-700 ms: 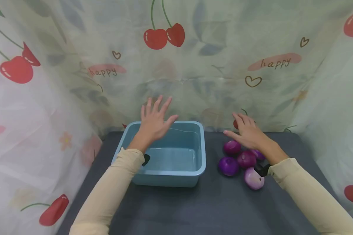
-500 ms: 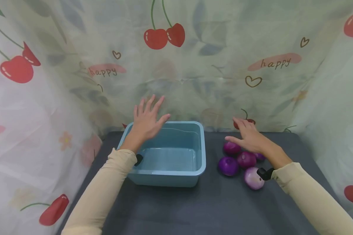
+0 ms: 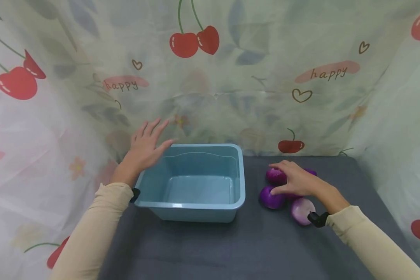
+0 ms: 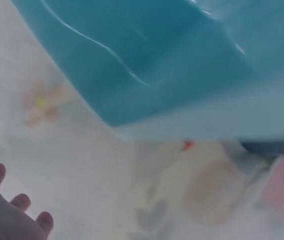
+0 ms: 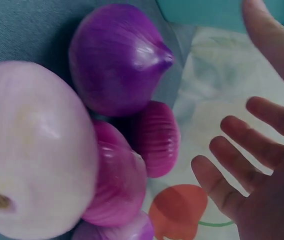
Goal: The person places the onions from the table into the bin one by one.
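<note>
Several onions sit in a cluster on the dark table. Among them are a deep purple onion [image 3: 270, 199] and a pale one [image 3: 301, 212], with a ridged magenta onion [image 3: 275, 177] behind. Over this group hovers my right hand [image 3: 296, 179], fingers spread and slightly bent, hiding part of a red onion [image 5: 116, 185] in the head view. The right wrist view shows nothing in its grasp. My left hand [image 3: 144, 151] hangs above the left rim of a light blue plastic basin [image 3: 199, 216], fingers apart and holding nothing. No onions lie inside the basin.
Dark cloth [image 3: 210, 249] covers the table. A cherry-printed curtain [image 3: 217, 109] stands directly behind the basin and wraps round both sides. Black straps with small devices sit at both wrists.
My left hand has moved left, from over the basin to its left rim. My right hand has come down and closer to the onions, its fingers bending more. The basin and onions stay put.
</note>
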The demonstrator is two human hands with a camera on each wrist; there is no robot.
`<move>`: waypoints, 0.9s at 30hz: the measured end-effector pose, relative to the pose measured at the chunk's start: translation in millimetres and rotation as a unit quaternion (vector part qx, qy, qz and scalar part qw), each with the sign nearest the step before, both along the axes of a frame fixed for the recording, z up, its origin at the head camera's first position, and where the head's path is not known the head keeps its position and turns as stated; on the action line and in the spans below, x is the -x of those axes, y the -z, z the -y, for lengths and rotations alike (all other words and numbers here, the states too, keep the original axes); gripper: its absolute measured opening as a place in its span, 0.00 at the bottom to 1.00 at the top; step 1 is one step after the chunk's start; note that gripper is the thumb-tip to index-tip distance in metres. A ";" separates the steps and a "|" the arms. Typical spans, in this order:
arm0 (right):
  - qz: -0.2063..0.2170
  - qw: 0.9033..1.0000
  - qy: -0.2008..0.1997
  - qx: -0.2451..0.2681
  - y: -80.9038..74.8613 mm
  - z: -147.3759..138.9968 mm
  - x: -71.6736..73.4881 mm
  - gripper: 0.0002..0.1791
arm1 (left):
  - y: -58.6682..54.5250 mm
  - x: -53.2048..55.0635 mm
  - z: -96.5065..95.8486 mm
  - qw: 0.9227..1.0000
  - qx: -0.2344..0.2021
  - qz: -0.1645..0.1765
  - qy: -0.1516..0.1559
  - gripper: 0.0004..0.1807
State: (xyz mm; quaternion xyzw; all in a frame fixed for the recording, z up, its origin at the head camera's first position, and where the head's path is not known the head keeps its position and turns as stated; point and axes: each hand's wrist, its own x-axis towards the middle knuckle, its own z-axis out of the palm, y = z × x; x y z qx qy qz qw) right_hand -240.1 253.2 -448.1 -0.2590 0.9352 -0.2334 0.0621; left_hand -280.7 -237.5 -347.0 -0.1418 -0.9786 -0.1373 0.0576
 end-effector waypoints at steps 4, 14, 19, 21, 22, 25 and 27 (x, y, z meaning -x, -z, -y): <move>0.006 1.000 -0.022 -0.013 3.0 1.6 -6.0 0.50 | 9.0 -1.7 17.7 1.000 0.007 0.001 -0.004 0.38; 0.045 0.997 -0.034 -0.054 12.0 12.1 -11.8 0.37 | 25.3 -5.9 48.2 0.999 0.026 0.031 0.009 0.39; 0.056 0.994 -0.042 -0.078 13.5 22.1 -13.2 0.33 | 37.0 -7.8 60.2 0.998 0.041 0.047 0.024 0.38; 0.063 0.993 -0.038 -0.090 13.3 26.4 -14.2 0.33 | 42.0 -8.9 64.2 0.997 0.048 0.058 0.030 0.38; 0.066 0.993 -0.034 -0.095 13.2 28.2 -14.6 0.33 | 44.6 -9.4 65.9 0.996 0.052 0.062 0.034 0.38; 0.068 0.992 -0.022 -0.104 13.9 32.9 -16.1 0.33 | 52.0 -10.8 69.4 0.995 0.061 0.066 0.045 0.39; 0.060 0.992 -0.020 -0.108 14.8 34.9 -16.8 0.32 | 56.9 -11.1 70.9 0.995 0.066 0.058 0.051 0.39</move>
